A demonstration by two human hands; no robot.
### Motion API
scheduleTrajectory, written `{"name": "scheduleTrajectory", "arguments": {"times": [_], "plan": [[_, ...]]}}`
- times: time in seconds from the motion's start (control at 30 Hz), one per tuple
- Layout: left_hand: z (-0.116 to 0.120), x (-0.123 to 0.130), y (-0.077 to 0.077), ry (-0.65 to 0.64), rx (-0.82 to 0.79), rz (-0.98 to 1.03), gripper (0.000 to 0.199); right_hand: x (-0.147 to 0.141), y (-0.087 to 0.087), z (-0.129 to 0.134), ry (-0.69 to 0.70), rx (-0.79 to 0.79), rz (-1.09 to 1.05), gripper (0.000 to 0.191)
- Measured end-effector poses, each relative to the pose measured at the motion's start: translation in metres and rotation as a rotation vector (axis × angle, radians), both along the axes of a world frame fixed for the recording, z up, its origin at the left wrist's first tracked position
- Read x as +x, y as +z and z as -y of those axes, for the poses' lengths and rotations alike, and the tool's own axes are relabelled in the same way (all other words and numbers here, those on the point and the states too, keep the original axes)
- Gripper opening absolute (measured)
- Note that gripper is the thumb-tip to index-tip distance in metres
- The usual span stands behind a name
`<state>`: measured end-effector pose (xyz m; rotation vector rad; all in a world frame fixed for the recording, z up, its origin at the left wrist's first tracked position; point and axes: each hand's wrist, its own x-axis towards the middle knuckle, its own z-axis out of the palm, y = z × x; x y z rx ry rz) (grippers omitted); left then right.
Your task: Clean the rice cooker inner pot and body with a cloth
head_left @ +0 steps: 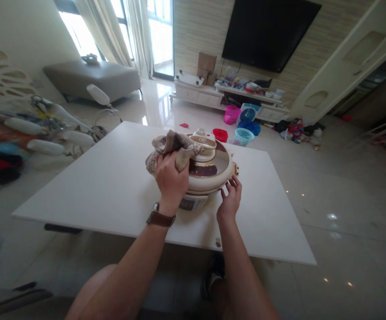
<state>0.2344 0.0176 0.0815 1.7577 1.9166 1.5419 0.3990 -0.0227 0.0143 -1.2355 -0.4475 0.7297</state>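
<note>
A cream electric cooker [196,201] stands on the white table [113,186], with its round lid [224,166] on top. The lid has a see-through window and a large cream handle [206,144]. My left hand [171,178] is closed round a bunched beige, patterned cloth [171,144] over the left part of the lid, and the cloth hides that side. At the cooker's right side, the curled fingers of my right hand [231,195] rest against the rim just below a small side handle [235,169]. A dark watch strap is on my left wrist.
A small sticker [217,242] is on the table near its front edge. Beyond the table are a red basket [220,135], a light-blue basket [243,136] and a pink basket [232,114]. A grey bench [93,80] stands back left; a low white cabinet [199,95] lines the wall.
</note>
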Motion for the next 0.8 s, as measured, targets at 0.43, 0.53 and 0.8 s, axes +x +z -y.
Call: {"name": "scheduleTrajectory", "arguments": {"times": [0.43,0.53,0.8], "plan": [[0.004,-0.033,-0.047,-0.226,0.271,-0.004,0.028,0.002,0.002,-0.004,0.015,-0.001,-0.021,0.049],[0.031,-0.029,-0.058,-0.387,0.348,-0.207,0.027,0.002,0.003,-0.003,0.015,-0.016,-0.037,0.050],[0.018,-0.034,-0.075,-0.189,0.285,0.249,0.034,0.002,-0.001,-0.003,0.030,0.017,-0.001,0.052]]}}
